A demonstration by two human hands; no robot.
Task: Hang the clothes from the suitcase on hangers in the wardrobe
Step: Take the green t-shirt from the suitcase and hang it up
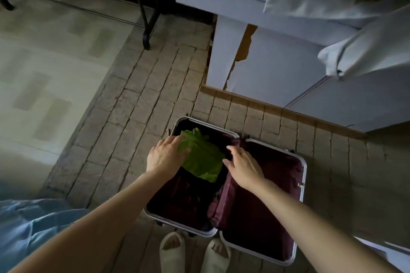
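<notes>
From the head camera, an open suitcase lies flat on the brick-patterned floor, both halves lined in dark maroon. A folded green garment sits in its left half. The left hand rests on the garment's left edge, fingers extended over the cloth, not curled round it. The right hand lies at the garment's right edge near the hinge, fingers relaxed and spread, holding nothing. A pale wardrobe stands beyond, white cloth hanging before it
</notes>
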